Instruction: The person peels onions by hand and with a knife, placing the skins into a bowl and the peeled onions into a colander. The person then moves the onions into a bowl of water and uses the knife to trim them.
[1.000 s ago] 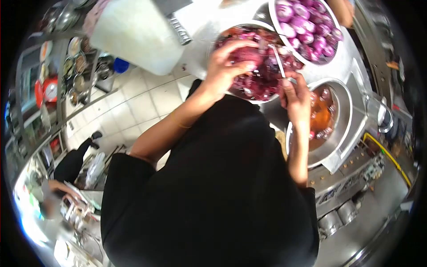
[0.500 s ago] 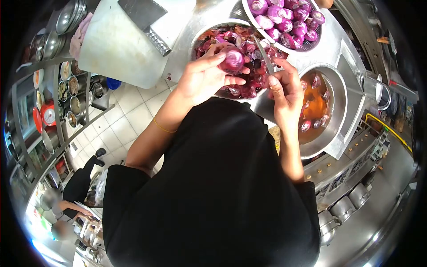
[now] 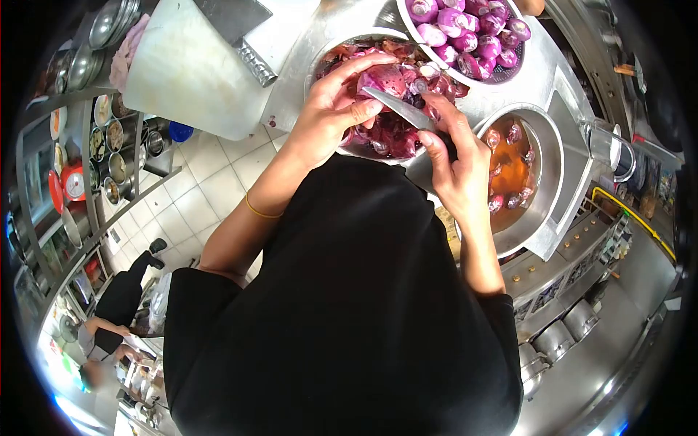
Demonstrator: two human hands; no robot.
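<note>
My left hand (image 3: 331, 116) is closed around a red onion (image 3: 387, 78), held over a metal bowl full of onion skins (image 3: 389, 142). In my right hand (image 3: 462, 156) is a small knife (image 3: 401, 107), its blade lying against the near side of the onion and its tip close to my left thumb. The knife's handle is mostly hidden by my fingers. Just beyond both hands stands a white colander (image 3: 520, 69) with several peeled purple onions (image 3: 488, 45) in it.
A metal basin (image 3: 554, 167) on the right holds brownish water with several onions floating. On the left lie a white cutting board (image 3: 189, 80) and a cleaver (image 3: 256, 64). Shelves with containers (image 3: 116, 138) stand further left. Another person (image 3: 120, 301) works at the lower left.
The knife has swung from pointing away to pointing left, and its blade now meets the onion. My left hand has turned the onion, showing a different side. My right hand has shifted slightly nearer.
</note>
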